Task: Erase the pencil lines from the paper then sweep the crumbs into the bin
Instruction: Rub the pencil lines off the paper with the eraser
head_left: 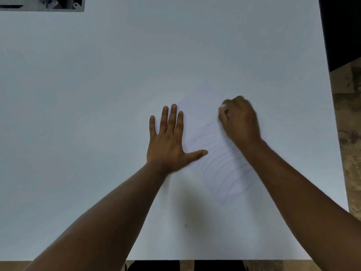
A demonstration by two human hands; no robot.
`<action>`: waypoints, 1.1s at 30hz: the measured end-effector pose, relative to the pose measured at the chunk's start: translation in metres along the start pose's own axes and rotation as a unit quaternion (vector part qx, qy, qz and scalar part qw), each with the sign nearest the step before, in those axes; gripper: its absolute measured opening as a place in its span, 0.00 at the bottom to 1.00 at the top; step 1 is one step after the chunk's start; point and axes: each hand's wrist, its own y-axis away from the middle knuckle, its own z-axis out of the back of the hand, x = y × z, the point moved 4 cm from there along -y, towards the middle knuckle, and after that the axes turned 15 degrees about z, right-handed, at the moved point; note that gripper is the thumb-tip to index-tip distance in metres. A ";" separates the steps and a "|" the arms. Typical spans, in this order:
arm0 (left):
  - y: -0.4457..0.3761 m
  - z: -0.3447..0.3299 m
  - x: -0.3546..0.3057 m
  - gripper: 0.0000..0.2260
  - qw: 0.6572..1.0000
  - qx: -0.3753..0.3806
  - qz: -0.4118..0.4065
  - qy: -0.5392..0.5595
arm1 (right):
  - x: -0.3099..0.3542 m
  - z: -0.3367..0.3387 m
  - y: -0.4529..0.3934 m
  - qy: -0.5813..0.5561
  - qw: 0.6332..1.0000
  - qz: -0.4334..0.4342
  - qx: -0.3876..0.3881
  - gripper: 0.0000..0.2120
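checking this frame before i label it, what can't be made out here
Head view, the only one:
- Small white eraser: mostly hidden inside the closed right hand, which is motion-blurred; only a tip shows.
- Faint curved pencil lines on the white paper sheet: partly covered by the right forearm, so how much remains is unclear.
- Eraser crumbs: too small to see.
- Grey bin, top left: cut off by the frame edge.
- Flat left hand: covers the paper's left edge.

The tabletop [97, 94] under my hands is plain pale blue-white, with 1 tiny dark speck [170, 50] far out. The paper [201, 114] is white with a faint lilac tint, patterned with curved grey pencil lines [220, 163] lying one after another. A bit of white eraser [223, 106] shows in my fingers [226, 112]. The floor [349, 133] is mottled brown. The bin [42, 3] is grey.
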 end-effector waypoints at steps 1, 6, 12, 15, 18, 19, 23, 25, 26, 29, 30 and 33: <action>0.000 0.001 0.000 0.56 1.000 0.000 0.001 -0.001 | -0.011 0.004 0.000 -0.005 0.999 -0.021 -0.032 0.06; 0.000 0.000 0.001 0.56 1.000 -0.004 0.001 -0.001 | 0.010 0.004 0.005 -0.074 0.993 -0.033 -0.082 0.07; 0.000 -0.003 0.002 0.46 1.000 -0.022 -0.019 0.004 | 0.089 -0.021 0.033 -0.130 0.982 0.135 0.014 0.09; 0.000 -0.001 0.001 0.53 1.000 -0.011 -0.011 0.001 | 0.063 -0.016 0.024 -0.072 0.989 0.127 -0.010 0.07; 0.001 -0.001 0.000 0.56 1.000 -0.005 -0.002 0.002 | 0.015 0.000 0.019 0.004 0.997 0.047 -0.061 0.04; 0.001 0.000 0.000 0.56 1.000 -0.004 0.000 0.003 | 0.000 0.004 0.019 0.006 0.998 0.007 -0.065 0.04; 0.000 0.000 0.000 0.56 1.000 -0.002 0.003 -0.004 | -0.008 0.004 0.022 -0.059 0.993 -0.069 -0.078 0.08; 0.001 0.000 0.000 0.56 1.000 -0.007 -0.002 -0.001 | 0.021 0.000 0.023 -0.108 0.990 -0.036 -0.086 0.10; 0.000 -0.001 0.001 0.55 1.000 -0.013 -0.007 0.001 | 0.040 -0.003 0.025 -0.129 0.988 -0.004 -0.080 0.11; 0.000 -0.005 0.003 0.49 0.999 -0.027 -0.028 -0.013 | 0.082 -0.016 0.035 -0.150 0.985 0.083 -0.028 0.08; 0.000 -0.005 0.002 0.49 0.999 -0.026 -0.029 -0.015 | 0.083 -0.019 0.036 -0.142 0.985 0.094 -0.020 0.08; 0.000 -0.002 0.001 0.53 1.000 -0.011 -0.015 -0.011 | 0.053 -0.015 0.034 -0.088 0.992 0.082 -0.041 0.10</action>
